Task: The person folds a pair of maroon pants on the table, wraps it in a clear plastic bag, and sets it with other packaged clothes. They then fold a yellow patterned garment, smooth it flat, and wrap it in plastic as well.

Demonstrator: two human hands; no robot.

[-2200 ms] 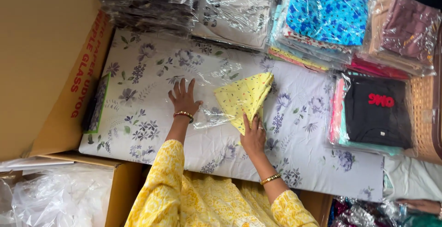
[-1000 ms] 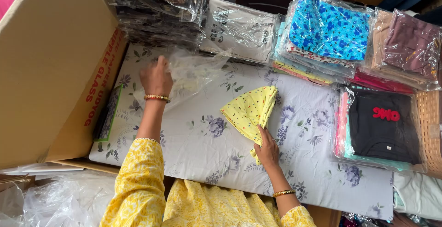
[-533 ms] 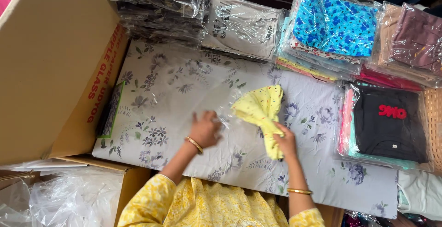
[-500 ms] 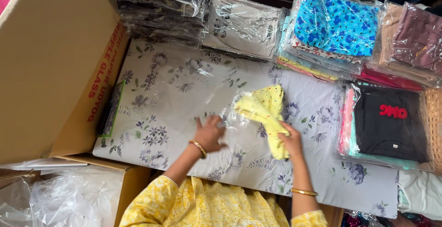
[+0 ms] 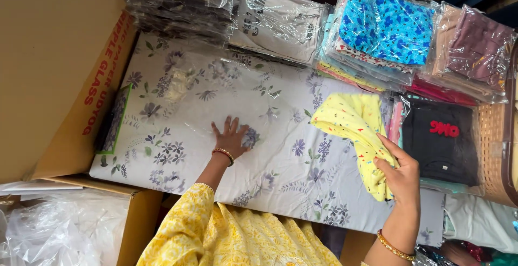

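My left hand (image 5: 232, 137) lies flat with fingers spread on a clear plastic bag (image 5: 216, 90). The bag is laid out on the white sheet with purple flowers (image 5: 280, 163). My right hand (image 5: 400, 175) grips a folded yellow garment with small coloured specks (image 5: 350, 123) by its lower end. It holds the garment over the right part of the sheet, beside a black packed garment (image 5: 438, 143). Both wrists wear bangles, and my sleeves are yellow.
A big cardboard box (image 5: 54, 72) stands at the left. Stacks of bagged clothes line the back: dark ones (image 5: 178, 1), a white pack (image 5: 280, 20), a blue flowered pack (image 5: 388, 26), a mauve pack (image 5: 477, 50). A wicker basket (image 5: 493, 158) sits at the right, loose plastic bags (image 5: 54, 233) bottom left.
My right hand has carried the yellow garment to the right, away from the bag. My left hand has spread the clear bag out and now presses flat on it.
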